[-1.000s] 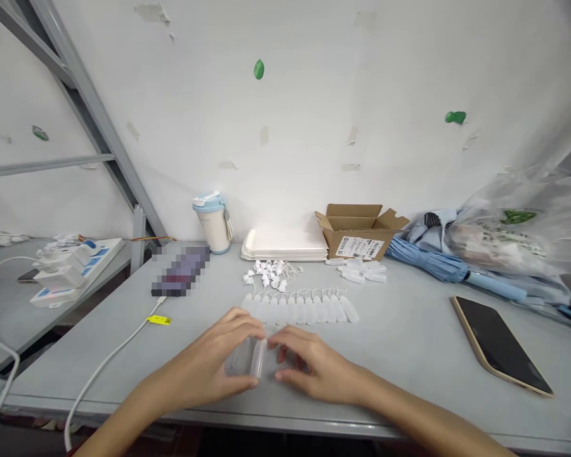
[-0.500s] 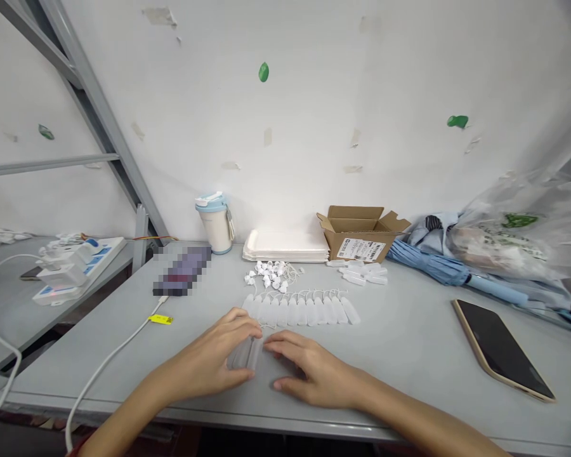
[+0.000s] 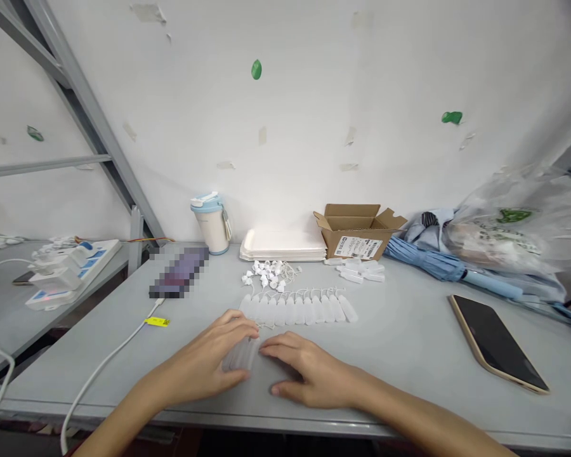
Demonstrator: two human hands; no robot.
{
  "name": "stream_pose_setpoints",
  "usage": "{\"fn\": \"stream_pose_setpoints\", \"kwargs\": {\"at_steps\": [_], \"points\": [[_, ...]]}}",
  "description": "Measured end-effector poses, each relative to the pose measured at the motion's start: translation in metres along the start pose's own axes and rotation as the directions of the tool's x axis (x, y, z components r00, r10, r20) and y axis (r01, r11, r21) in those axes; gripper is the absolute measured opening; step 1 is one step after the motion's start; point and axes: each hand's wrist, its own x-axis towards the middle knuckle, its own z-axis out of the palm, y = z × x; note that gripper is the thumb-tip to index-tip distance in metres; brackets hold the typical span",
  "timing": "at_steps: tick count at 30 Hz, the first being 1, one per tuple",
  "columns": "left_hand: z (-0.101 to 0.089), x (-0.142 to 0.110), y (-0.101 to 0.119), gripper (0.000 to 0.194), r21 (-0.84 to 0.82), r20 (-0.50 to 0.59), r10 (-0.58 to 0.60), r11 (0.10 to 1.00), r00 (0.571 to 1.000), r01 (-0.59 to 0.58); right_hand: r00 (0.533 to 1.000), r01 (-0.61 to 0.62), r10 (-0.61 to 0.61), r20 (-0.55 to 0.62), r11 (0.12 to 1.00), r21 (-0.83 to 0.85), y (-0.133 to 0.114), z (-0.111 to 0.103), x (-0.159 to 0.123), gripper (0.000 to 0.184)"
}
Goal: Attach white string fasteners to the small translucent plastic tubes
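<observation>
Over a small group of translucent plastic sleeves (image 3: 243, 353) near the front of the desk, my left hand (image 3: 214, 355) is arched with its thumb and fingers apart. Its fingertips lie by the sleeves' far ends and the thumb by their near ends; firm contact cannot be made out. My right hand (image 3: 309, 368) is open just to their right, its forefinger close to the nearest sleeve and thumb spread. Beyond both hands lies a neat row of frosted plastic sleeves (image 3: 295, 311) with thin white cords at the top. White-capped corded pieces (image 3: 269, 274) are heaped behind the row.
Several loose translucent sleeves (image 3: 361, 271) lie before an open cardboard box (image 3: 356, 241). White trays (image 3: 285, 246) are stacked beside a tumbler (image 3: 212, 225). A blurred-out phone-like object (image 3: 179, 273) sits left, cable attached. Right are a folded umbrella (image 3: 423, 257) and a phone (image 3: 499, 343).
The whole view has shifted slightly, so things sit a little further left. Both hands keep nearly the same pose around the sleeves, with the right forefinger still close beside them.
</observation>
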Motion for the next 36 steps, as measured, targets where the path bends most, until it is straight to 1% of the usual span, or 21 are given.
{"fn": "stream_pose_setpoints", "kwargs": {"at_steps": [7,10,12,14,16,18,19,22,24,25,26,27,29,31,34,36], "points": [[0.001,-0.001,-0.001,0.041,0.014,-0.017,0.024,1.0,1.0,-0.024,1.0,0.005,-0.005,0.013,1.0,0.002,0.001,0.0,-0.001,0.056],[-0.001,-0.001,0.0,0.039,0.012,-0.03,0.041,0.999,0.999,-0.041,1.0,0.015,-0.015,-0.002,1.0,0.018,0.002,0.001,-0.001,0.056],[-0.003,0.002,0.002,0.036,0.017,-0.057,0.055,0.998,0.997,-0.054,0.999,0.039,-0.039,-0.029,0.999,0.029,0.002,0.001,-0.001,0.053],[-0.005,0.011,0.004,0.029,0.034,-0.126,0.077,0.997,0.989,-0.074,0.994,0.078,-0.075,-0.08,0.997,0.027,0.003,0.0,0.0,0.046],[-0.008,0.026,0.006,0.022,0.059,-0.221,0.106,0.994,0.97,-0.095,0.981,0.111,-0.11,-0.16,0.994,-0.001,0.005,-0.004,0.002,0.038],[-0.011,0.047,0.004,0.018,0.068,-0.281,0.13,0.991,0.951,-0.115,0.955,0.109,-0.123,-0.269,0.992,-0.066,0.012,-0.011,0.002,0.031],[-0.012,0.06,0.003,0.018,0.066,-0.286,0.142,0.99,0.948,-0.128,0.936,0.091,-0.122,-0.329,0.99,-0.108,0.017,-0.016,0.002,0.028],[-0.015,0.099,-0.007,0.019,0.05,-0.331,0.102,0.995,0.938,-0.09,0.858,-0.018,-0.114,-0.501,0.968,-0.251,0.04,-0.036,0.0,0.023],[-0.017,0.122,-0.017,0.022,0.073,-0.343,0.099,0.994,0.934,-0.078,0.793,-0.122,-0.118,-0.597,0.93,-0.346,0.058,-0.052,-0.003,0.023],[-0.017,0.131,-0.021,0.023,0.095,-0.331,0.099,0.993,0.938,-0.072,0.769,-0.19,-0.107,-0.631,0.903,-0.384,0.068,-0.061,-0.006,0.023],[-0.017,0.138,-0.025,0.025,0.118,-0.309,0.103,0.991,0.946,-0.07,0.759,-0.263,-0.09,-0.645,0.863,-0.431,0.076,-0.069,-0.008,0.024],[-0.016,0.143,-0.029,0.027,0.13,-0.292,0.114,0.988,0.95,-0.078,0.768,-0.352,-0.037,-0.639,0.809,-0.471,0.083,-0.077,-0.011,0.025],[-0.014,0.15,-0.034,0.032,0.153,-0.253,0.138,0.983,0.958,-0.101,0.777,-0.518,0.121,-0.618,0.681,-0.518,0.094,-0.091,-0.017,0.028],[-0.011,0.155,-0.037,0.037,0.173,-0.215,0.164,0.977,0.963,-0.128,0.762,-0.585,0.205,-0.614,0.622,-0.52,0.102,-0.1,-0.022,0.029],[-0.007,0.159,-0.038,0.041,0.202,-0.172,0.191,0.967,0.966,-0.155,0.741,-0.636,0.279,-0.611,0.581,-0.508,0.108,-0.106,-0.028,0.029],[-0.005,0.161,-0.039,0.041,0.216,-0.163,0.2,0.963,0.966,-0.163,0.733,-0.658,0.32,-0.6,0.558,-0.506,0.111,-0.107,-0.031,0.028]]}}
